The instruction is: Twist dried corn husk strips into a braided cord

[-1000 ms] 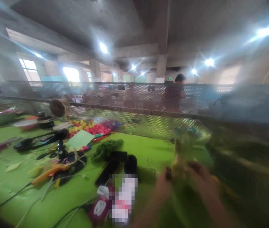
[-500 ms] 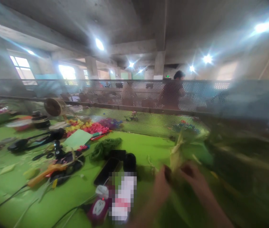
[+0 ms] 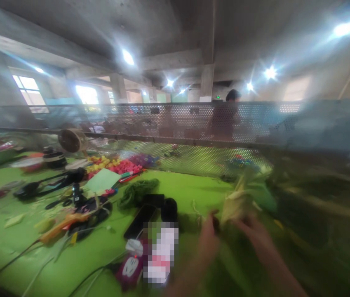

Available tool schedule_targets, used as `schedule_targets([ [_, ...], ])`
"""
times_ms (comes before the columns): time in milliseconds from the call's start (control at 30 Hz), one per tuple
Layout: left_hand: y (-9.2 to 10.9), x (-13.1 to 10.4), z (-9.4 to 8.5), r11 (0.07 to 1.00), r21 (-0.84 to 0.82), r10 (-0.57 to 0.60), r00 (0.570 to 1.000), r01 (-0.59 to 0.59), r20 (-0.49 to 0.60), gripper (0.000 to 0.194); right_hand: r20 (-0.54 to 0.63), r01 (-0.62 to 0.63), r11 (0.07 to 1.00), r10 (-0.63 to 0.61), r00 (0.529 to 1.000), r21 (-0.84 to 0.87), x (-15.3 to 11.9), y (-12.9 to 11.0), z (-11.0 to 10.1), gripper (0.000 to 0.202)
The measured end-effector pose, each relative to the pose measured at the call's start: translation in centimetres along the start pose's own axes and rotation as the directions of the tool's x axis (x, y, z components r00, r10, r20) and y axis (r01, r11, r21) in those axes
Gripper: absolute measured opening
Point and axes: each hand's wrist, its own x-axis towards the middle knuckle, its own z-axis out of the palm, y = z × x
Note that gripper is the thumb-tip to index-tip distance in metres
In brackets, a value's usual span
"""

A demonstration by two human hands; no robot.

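A pale yellow-green, leaf-like bundle [image 3: 235, 202] stands over the green table at the right, blurred, its upper end fanning out. My left hand [image 3: 212, 231] is at its lower left side, with the fingers bent and partly smeared; whether it grips anything does not show. On the other side my right hand [image 3: 250, 227] pinches the lower right part of the bundle between thumb and fingers. A long pale strip hangs below, between the two forearms.
Left of my hands lie a dark phone [image 3: 141, 220], a purple power strip [image 3: 130, 266] and green yarn [image 3: 137, 190]. Farther left are an orange glue gun [image 3: 59, 229], cords and a small fan [image 3: 72, 140]. A perforated metal screen [image 3: 175, 121] crosses behind; a person stands beyond it.
The bundle looks wider and leans more to the right at its top. My right hand has shifted slightly, and my left hand has moved a little left. The view has shifted slightly.
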Motion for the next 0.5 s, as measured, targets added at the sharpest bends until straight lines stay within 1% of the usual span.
schedule_targets([
  [33, -0.2, 0.1, 0.0, 0.996, -0.073, -0.042, 0.998, 0.044, 0.037, 0.062, 0.022, -0.010, 1.000, 0.010, 1.000, 0.005, -0.1, 0.0, 0.0, 0.029],
  [67, -0.4, 0.1, 0.0, 0.982, -0.154, -0.099, 0.990, 0.113, 0.098, 0.062, 0.035, -0.017, 1.000, 0.017, 0.999, 0.018, -0.2, 0.1, 0.0, 0.029],
  [100, -0.3, 0.1, -0.1, 0.953, -0.232, -0.162, 0.974, 0.197, 0.162, 0.059, 0.041, -0.023, 0.999, 0.021, 0.999, 0.038, -0.3, 0.2, 0.0, 0.031],
  [167, 0.1, 0.0, -0.1, 0.866, -0.346, -0.267, 0.918, 0.363, 0.294, 0.046, 0.055, -0.031, 0.997, 0.027, 0.998, 0.077, -0.4, 0.4, 0.1, 0.036],
  [200, 0.4, 0.0, -0.2, 0.825, -0.375, -0.310, 0.893, 0.423, 0.325, 0.040, 0.067, -0.037, 0.995, 0.031, 0.997, 0.093, -0.4, 0.5, 0.1, 0.038],
  [233, 0.7, -0.1, -0.2, 0.795, -0.398, -0.343, 0.880, 0.458, 0.328, 0.038, 0.083, -0.046, 0.993, 0.037, 0.996, 0.110, -0.5, 0.7, 0.1, 0.038],
  [300, 1.2, -0.1, -0.3, 0.759, -0.450, -0.389, 0.882, 0.470, 0.265, 0.037, 0.115, -0.070, 0.987, 0.053, 0.992, 0.144, -0.6, 0.9, 0.2, 0.038],
  [367, 1.5, -0.2, -0.2, 0.749, -0.494, -0.398, 0.896, 0.442, 0.198, 0.036, 0.142, -0.089, 0.979, 0.064, 0.988, 0.182, -0.7, 1.1, 0.3, 0.041],
  [433, 1.6, -0.2, 0.0, 0.746, -0.538, -0.366, 0.917, 0.393, 0.162, 0.035, 0.149, -0.095, 0.975, 0.065, 0.987, 0.199, -0.8, 1.2, 0.3, 0.042],
  [500, 1.7, -0.2, 0.4, 0.731, -0.591, -0.322, 0.936, 0.340, 0.140, 0.037, 0.131, -0.090, 0.978, 0.066, 0.989, 0.189, -0.9, 1.2, 0.2, 0.036],
])
